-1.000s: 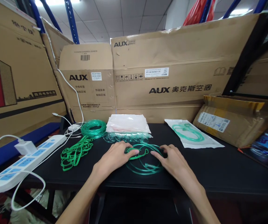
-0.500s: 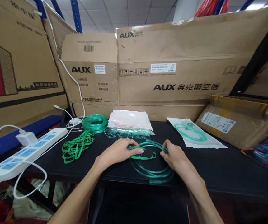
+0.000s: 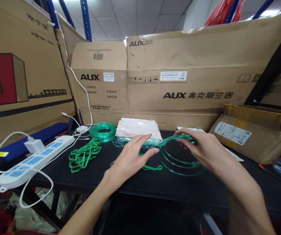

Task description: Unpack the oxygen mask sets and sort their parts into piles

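My right hand (image 3: 202, 147) pinches the top of a loose coil of green clear tubing (image 3: 171, 139); the coil hangs tilted above the black table (image 3: 164, 192). Fingers stretched and thumb apart, my left hand (image 3: 132, 156) hovers low over a green elastic strap (image 3: 152, 168), whose looped end sticks out to the right. A clear plastic edge (image 3: 112, 163) shows beside the left wrist; the rest of that piece is hidden by the hand. Behind the left fingers lies a row of clear green-tinted plastic pieces (image 3: 117, 141), against a stack of white packets (image 3: 140, 126).
A bundle of green elastic straps (image 3: 85, 156) and a larger green tubing coil (image 3: 102, 131) lie left. Further left are a power strip (image 3: 36, 161) and white cables. A white pouch (image 3: 235, 154) is mostly behind my right hand; a taped carton (image 3: 250, 133) stands right.
My right hand has lifted the tubing coil and moved it up and to the right, partly covering the white pouch. My left hand has let go of the green strap and opened.
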Motion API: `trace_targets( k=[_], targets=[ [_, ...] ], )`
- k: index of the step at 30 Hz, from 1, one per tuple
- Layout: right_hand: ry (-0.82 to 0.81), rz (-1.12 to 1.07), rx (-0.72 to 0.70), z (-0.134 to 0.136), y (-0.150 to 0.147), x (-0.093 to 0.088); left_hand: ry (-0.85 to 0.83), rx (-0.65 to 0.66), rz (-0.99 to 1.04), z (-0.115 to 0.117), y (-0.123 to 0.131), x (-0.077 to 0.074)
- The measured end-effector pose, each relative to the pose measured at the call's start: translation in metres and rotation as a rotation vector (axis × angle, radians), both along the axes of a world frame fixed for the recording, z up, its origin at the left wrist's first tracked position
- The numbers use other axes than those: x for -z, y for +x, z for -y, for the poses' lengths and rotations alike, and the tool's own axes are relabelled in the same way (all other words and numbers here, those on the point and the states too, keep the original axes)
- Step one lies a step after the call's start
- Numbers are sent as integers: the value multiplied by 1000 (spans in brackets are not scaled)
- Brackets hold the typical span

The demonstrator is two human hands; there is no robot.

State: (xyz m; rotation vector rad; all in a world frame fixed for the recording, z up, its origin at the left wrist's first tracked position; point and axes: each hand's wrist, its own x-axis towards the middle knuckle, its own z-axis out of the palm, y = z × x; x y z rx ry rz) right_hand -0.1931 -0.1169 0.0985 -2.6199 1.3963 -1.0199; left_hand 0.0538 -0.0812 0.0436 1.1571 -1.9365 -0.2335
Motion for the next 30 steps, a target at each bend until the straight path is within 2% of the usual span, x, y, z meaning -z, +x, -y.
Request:
trace_targets(
  k=[3,5,7,10,12,16,18,20,22,26,28,30],
  targets=[
    [-75,-92,-138,-13,28,-7,-74,30,-65,-6,-6,-6],
    [-88,-87,-213,-23,46,-11,-67,73,-130,-10,-6,-9],
    [-80,-8,-276,-30,59,-16,-2,124,-202,-12,-4,-11],
    [-10,251,-246,-31,69,-18,69,120,-354,-12,0,-13],
    [123,492,-236,-26,71,-12,67,101,-509,-9,2,-13],
    [593,1031,-393,-19,75,16,21,107,-829,1,0,-11],
    [744,1159,-443,-20,81,29,-15,87,-964,6,-4,-9],
    [803,1194,-455,-20,89,36,-19,49,-1039,10,-7,-4],
    [816,1251,-458,-16,95,36,17,-3,-1014,13,-7,0],
    [762,1381,-473,7,103,22,198,-75,-767,15,5,1],
    [819,1378,-487,21,109,16,294,-108,-724,15,16,-3],
    [943,1317,-493,33,119,14,336,-165,-743,16,30,-8]
  ],
)
